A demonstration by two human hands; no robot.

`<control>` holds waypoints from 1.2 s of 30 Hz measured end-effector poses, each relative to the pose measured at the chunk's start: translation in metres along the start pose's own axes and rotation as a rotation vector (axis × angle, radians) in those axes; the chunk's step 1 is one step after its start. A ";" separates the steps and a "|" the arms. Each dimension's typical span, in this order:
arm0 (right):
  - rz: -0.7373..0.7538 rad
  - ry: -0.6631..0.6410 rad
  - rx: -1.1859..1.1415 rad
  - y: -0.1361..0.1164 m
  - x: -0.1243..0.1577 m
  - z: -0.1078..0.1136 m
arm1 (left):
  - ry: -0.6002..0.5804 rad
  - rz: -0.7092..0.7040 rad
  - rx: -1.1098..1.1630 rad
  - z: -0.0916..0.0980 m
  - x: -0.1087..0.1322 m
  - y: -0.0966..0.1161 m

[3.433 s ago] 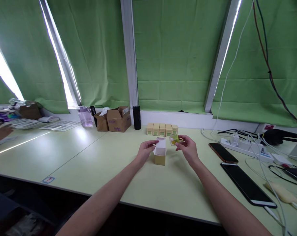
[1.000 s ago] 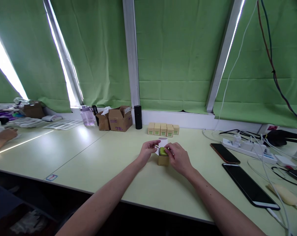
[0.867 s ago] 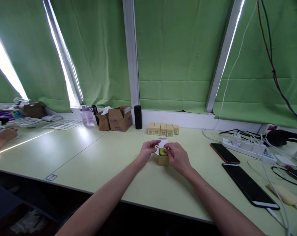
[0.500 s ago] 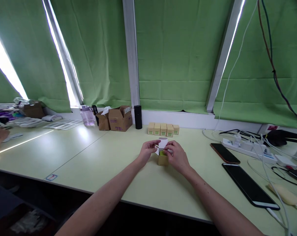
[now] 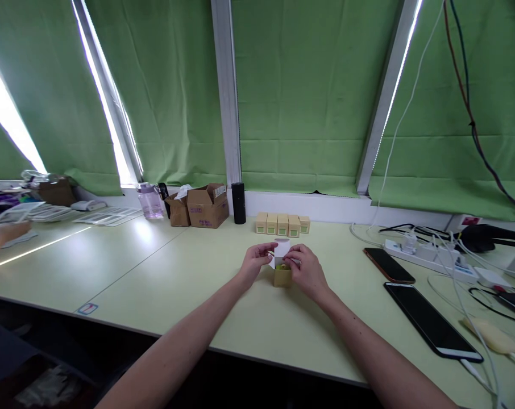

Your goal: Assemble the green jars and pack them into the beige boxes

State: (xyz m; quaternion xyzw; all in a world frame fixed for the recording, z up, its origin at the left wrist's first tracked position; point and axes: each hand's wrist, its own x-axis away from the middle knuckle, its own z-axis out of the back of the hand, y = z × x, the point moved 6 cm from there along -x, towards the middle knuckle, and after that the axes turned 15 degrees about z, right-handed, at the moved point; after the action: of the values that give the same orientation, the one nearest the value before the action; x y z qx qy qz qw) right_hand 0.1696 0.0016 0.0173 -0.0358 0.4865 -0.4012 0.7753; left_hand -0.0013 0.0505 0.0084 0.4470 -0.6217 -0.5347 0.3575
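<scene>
A small tan cardboard box stands on the table in front of me, its lid raised to show a white inner flap. Inside its mouth is a yellow-green item, partly hidden by my fingers. On the left, my left hand has its curled fingertips and thumb at the flap's side. From the right, my right hand reaches over the opening with fingertips pinched together. Whatever they may hold is too small to make out.
Several small tan boxes stand in a row behind. Farther left are a black cylinder, a brown carton and a purple bottle. Phones and a power strip lie right. Another person's hand is far left.
The yellow-green item shows lower in the box, while my hands have barely shifted. At far left, the other person's hand has come into view beside a lifted sheet.
</scene>
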 end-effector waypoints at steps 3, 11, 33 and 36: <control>0.009 0.101 -0.092 0.001 0.000 0.008 | 0.006 -0.007 -0.018 0.000 0.001 0.000; -0.108 0.249 -0.179 0.017 0.006 0.018 | 0.029 -0.021 -0.050 0.000 0.000 -0.001; -0.305 0.260 -0.287 0.038 0.012 0.008 | -0.019 -0.055 -0.094 -0.007 0.001 -0.003; -0.306 0.255 -0.290 0.039 0.013 0.007 | -0.019 -0.061 -0.124 -0.008 0.000 -0.005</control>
State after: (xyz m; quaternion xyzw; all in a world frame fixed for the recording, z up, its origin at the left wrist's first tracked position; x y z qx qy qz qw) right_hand 0.2008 0.0173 -0.0054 -0.1691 0.6217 -0.4413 0.6246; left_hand 0.0069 0.0472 0.0045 0.4378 -0.5769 -0.5869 0.3620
